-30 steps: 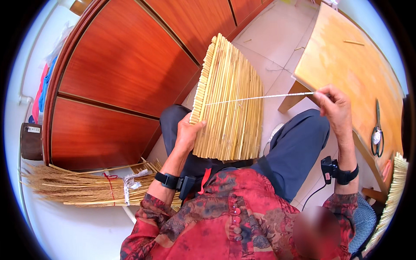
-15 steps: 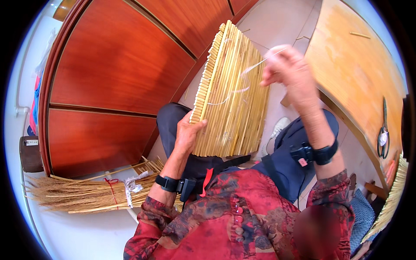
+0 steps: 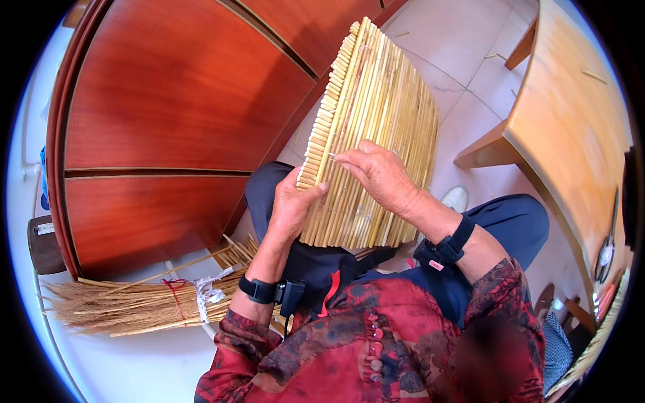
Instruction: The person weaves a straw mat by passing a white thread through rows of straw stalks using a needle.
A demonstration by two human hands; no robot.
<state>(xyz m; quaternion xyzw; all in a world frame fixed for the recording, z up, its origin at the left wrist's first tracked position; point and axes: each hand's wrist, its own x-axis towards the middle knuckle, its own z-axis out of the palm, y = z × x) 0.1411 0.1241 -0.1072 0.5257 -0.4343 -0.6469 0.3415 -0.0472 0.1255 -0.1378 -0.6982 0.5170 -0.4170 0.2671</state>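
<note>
A panel of straw-coloured stalks (image 3: pixel 386 121), laid side by side and tied together, stands tilted over my lap. My left hand (image 3: pixel 292 205) grips its lower left edge, thumb on the front face and the other fingers hidden behind. Along that edge the stalk ends form a pale, stacked row (image 3: pixel 330 111). My right hand (image 3: pixel 379 174) is in front of the panel, thumb and forefinger pinched on a thin white thread (image 3: pixel 334 157) close to the left edge. How the thread runs beyond the pinch is hard to make out.
Red-brown cabinet doors (image 3: pixel 175 107) rise at the left. Below them lies a tied bundle of dry stalks with feathery heads (image 3: pixel 114 305). A wooden table (image 3: pixel 564 114) is at the right, with black-handled scissors (image 3: pixel 605 258) near its edge. Stalk scraps (image 3: pixel 496 56) lie on the tiled floor.
My right hand has come down and left from the panel's upper right, where it pulled the thread out, to the panel near its left edge. My left hand keeps its grip.
</note>
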